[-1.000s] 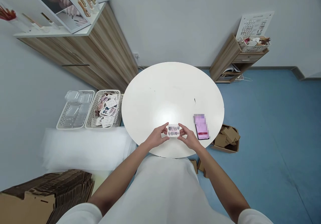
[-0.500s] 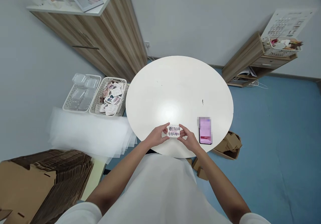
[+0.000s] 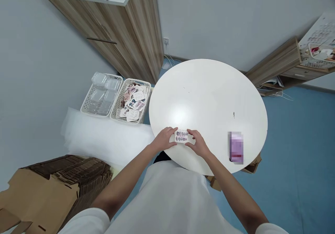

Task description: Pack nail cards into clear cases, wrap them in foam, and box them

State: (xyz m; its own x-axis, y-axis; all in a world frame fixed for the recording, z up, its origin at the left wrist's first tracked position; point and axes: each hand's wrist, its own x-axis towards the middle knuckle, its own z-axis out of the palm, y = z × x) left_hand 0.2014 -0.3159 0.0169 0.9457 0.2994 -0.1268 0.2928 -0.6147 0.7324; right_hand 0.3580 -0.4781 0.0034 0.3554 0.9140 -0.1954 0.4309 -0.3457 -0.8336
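Observation:
Between my two hands is a small white card of press-on nails (image 3: 181, 136), with two rows of shiny pinkish-grey nails facing up. My left hand (image 3: 165, 138) grips its left edge between thumb and fingers. On the opposite edge, my right hand (image 3: 196, 142) pinches it the same way. The card is at the near side of the round white table (image 3: 209, 94); whether it rests on the top or is just above it I cannot tell. To the right of my right hand lies a phone (image 3: 236, 148) with a blurred pink screen.
Left of the table stand a white basket (image 3: 113, 112) of clear plastic boxes and another basket (image 3: 143, 117) full of nail cards. Nearer are translucent sheets (image 3: 104, 136) and stacked flat cardboard (image 3: 44, 195). A wooden cabinet (image 3: 136, 35) stands behind; a shelf unit (image 3: 277, 63) is at right.
My view has turned left, so the table, phone and baskets appear further right. Both hands still hold the nail card in nearly the same pose.

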